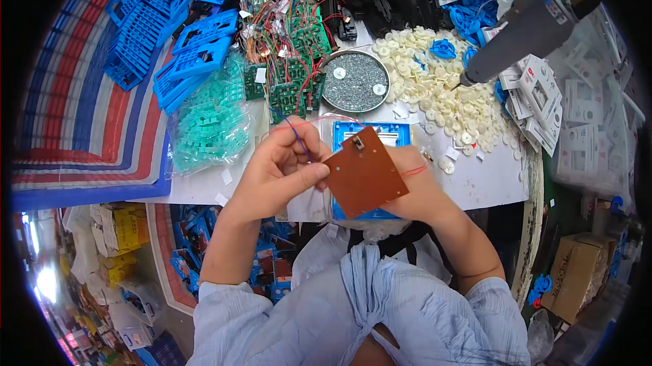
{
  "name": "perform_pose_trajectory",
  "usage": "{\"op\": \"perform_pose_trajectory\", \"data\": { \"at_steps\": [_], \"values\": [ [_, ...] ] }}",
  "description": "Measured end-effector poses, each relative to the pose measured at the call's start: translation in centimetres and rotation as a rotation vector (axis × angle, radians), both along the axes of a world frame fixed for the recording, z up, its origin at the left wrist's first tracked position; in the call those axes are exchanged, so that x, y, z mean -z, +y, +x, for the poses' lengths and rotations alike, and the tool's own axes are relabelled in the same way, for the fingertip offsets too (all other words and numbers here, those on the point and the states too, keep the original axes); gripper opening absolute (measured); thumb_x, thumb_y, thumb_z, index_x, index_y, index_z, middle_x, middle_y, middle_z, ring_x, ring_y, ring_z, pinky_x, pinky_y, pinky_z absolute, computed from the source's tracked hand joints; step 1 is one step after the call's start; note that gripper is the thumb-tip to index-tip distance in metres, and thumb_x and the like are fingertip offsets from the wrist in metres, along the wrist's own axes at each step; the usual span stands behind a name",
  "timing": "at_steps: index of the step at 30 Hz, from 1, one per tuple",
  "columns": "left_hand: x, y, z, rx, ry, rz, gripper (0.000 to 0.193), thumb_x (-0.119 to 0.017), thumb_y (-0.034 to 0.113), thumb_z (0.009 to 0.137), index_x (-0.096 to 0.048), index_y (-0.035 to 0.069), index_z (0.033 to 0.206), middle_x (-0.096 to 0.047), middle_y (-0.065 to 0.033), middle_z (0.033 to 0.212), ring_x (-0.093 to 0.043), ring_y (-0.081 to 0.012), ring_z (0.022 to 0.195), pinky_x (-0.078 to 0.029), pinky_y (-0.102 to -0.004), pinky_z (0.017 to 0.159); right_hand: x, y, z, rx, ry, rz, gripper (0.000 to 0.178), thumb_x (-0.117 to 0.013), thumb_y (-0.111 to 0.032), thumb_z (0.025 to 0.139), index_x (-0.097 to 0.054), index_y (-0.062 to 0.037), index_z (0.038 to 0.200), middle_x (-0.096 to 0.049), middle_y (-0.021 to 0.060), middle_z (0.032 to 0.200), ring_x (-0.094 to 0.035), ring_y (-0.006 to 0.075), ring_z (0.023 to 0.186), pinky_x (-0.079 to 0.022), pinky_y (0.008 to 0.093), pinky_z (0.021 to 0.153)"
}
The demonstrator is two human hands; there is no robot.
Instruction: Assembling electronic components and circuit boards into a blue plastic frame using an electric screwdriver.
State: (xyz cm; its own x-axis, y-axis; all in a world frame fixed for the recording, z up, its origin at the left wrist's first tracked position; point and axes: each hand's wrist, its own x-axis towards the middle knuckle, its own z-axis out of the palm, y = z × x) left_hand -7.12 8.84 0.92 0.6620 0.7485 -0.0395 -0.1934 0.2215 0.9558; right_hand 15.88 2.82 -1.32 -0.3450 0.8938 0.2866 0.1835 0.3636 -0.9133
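The brown circuit board (365, 174) is held above the near edge of the bench (489, 182), its plain face up, turned like a diamond with one corner pointing away from the person. It lies over a blue plastic frame (390, 133). The left hand (282, 169) is closed, thumb pressing the board's left corner, with thin red and blue wires (299, 138) pinched between its fingers. The right hand (418, 186) grips the board's right edge from beneath. Behind sit a round tray of screws (354, 81), white plastic rings (435, 74) and green boards (293, 91).
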Motion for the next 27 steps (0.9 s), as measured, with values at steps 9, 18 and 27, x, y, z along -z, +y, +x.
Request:
{"op": "perform_pose_trajectory", "data": {
  "at_steps": [9,18,27],
  "values": [
    [-1.8,1.9,-0.4,-0.154,0.346,0.241,0.026,-0.074,0.003,0.087,-0.062,0.001,0.109,-0.066,-0.0074,0.095,-0.062,-0.0102,0.079,-0.049,-0.0251,0.066,-0.9,-0.7,1.5,-0.094,0.611,-0.694,0.036,-0.063,-0.013,0.099,-0.060,0.0056,0.130,-0.072,0.0151,0.109,-0.071,0.0164,0.088,-0.058,0.0285,0.071],
    [2.4,-6.3,2.1,-0.189,0.209,-0.058,0.041,-0.072,0.019,0.091,-0.060,0.003,0.126,-0.065,-0.0055,0.114,-0.062,-0.0141,0.096,-0.051,-0.0304,0.081,0.2,-2.8,-4.6,0.211,0.860,-0.389,0.026,-0.058,-0.005,0.103,-0.060,0.0044,0.128,-0.071,0.0111,0.111,-0.069,0.0131,0.091,-0.058,0.0265,0.076],
    [5.0,-9.6,3.0,-0.210,-0.029,-0.135,0.059,-0.054,0.045,0.104,-0.044,0.004,0.145,-0.050,-0.0121,0.144,-0.057,-0.0260,0.124,-0.048,-0.0442,0.100,0.9,-2.8,-5.1,0.295,0.791,-0.281,0.028,-0.062,-0.005,0.101,-0.061,0.0030,0.127,-0.070,0.0110,0.109,-0.068,0.0119,0.091,-0.057,0.0262,0.077]
  ]
}}
